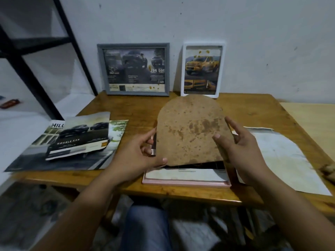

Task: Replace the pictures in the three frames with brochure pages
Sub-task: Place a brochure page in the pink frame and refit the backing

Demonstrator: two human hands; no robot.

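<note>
A brown, stained backing board (190,131) with a rounded top is held tilted above a pink frame (186,182) that lies flat near the table's front edge. My left hand (143,151) pinches the board's lower left edge. My right hand (237,144) grips its right edge, thumb on the front. Inside the pink frame lies a brochure page (186,173), mostly hidden by the board. A grey frame (133,69) and a white frame (202,69) lean upright against the wall, each showing a car brochure page.
Loose car brochure pages (76,142) lie spread on the wooden table (134,107) at the left. A pale, worn sheet of paper (282,160) lies at the right. A black metal shelf stand (36,51) rises at the far left.
</note>
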